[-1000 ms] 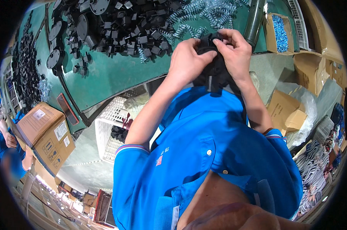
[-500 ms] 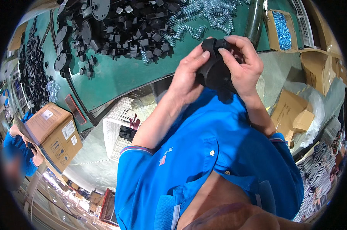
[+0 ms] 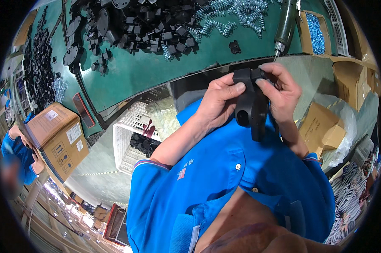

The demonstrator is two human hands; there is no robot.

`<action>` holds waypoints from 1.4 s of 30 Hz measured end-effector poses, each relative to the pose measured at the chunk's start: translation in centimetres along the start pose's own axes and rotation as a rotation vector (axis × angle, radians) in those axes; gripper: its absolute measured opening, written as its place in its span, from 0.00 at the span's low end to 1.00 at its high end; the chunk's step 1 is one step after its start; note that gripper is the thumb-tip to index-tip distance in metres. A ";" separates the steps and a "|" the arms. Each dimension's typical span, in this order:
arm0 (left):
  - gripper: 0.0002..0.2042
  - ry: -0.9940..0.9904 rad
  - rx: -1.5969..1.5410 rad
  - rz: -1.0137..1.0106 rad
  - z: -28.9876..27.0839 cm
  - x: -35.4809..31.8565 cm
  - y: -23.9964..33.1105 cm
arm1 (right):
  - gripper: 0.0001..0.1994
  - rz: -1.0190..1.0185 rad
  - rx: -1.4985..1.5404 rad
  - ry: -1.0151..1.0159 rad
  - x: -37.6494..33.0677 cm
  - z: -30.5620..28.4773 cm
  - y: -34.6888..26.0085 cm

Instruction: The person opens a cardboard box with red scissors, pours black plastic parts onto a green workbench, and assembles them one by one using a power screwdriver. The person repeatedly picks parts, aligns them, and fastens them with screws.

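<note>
Head view: black moulded plastic housing part — chunky, with a round socket on the face and a narrower stem pointing down — is held up in front of the blue polo shirt, off the green table, just below its front edge.

Handling, my read: rigid moulded plastic, light for its bulk, matte so not slippery, not fragile. Best grip looks like the broad upper block, thumb on one face and fingers on the other; the stem is too thin to steady it.

Left hand is closed on the part's left side, thumb laid across the top face, fingers wrapped behind. Right hand is pinched narrow on the top right corner, thumb and forefinger on a small black piece there — can't tell whether it is separate or moulded in.

Outward: grey electric screwdriver hangs tip-down just above the right hand, not touching. Pile of small black plastic parts and loose silver coil springs on the table beyond. Cardboard tray of blue-bright screws far right. White plastic crate with black parts sits under the table edge, brown cardboard box to the left. Another person's blue sleeve at the left rim.
</note>
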State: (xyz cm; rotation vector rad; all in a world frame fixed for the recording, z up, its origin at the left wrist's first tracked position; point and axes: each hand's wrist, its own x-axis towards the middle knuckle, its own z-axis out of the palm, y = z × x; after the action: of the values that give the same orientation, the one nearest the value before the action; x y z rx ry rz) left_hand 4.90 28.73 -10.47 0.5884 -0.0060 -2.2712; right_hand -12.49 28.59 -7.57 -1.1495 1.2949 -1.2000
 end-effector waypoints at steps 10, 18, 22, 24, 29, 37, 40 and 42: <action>0.19 0.131 0.216 0.166 1.2 -0.8 0.4 | 0.11 0.010 0.108 -0.040 0.7 1.1 0.2; 0.20 0.157 0.750 0.186 0.3 -1.4 4.1 | 0.11 -0.068 -0.023 -0.135 1.2 1.6 1.4; 0.17 0.215 0.554 0.027 -1.2 -1.3 3.9 | 0.09 -0.126 -0.176 -0.267 2.8 1.2 1.9; 0.17 0.195 0.455 0.011 -1.2 -1.2 3.3 | 0.09 -0.104 -0.256 -0.335 3.1 1.0 1.8; 0.21 0.108 0.554 -0.075 -0.6 -1.6 4.7 | 0.12 -0.230 -0.449 -0.395 3.2 2.0 0.9; 0.20 0.132 0.938 -0.244 -1.7 -2.6 7.8 | 0.18 0.049 -0.218 -0.690 3.0 3.3 -0.2; 0.15 0.157 0.651 -0.110 -2.5 -4.5 7.9 | 0.17 -0.098 -0.773 -0.330 6.2 2.2 0.4; 0.13 0.124 0.583 -0.043 -4.1 -5.5 8.0 | 0.16 -0.274 -1.027 -0.313 7.3 2.0 3.0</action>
State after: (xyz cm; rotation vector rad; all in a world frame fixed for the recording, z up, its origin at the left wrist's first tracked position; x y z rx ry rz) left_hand 15.36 27.61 -10.40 1.0342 -0.6147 -2.2641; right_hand -10.96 21.38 -11.07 -2.1961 1.5631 -0.4304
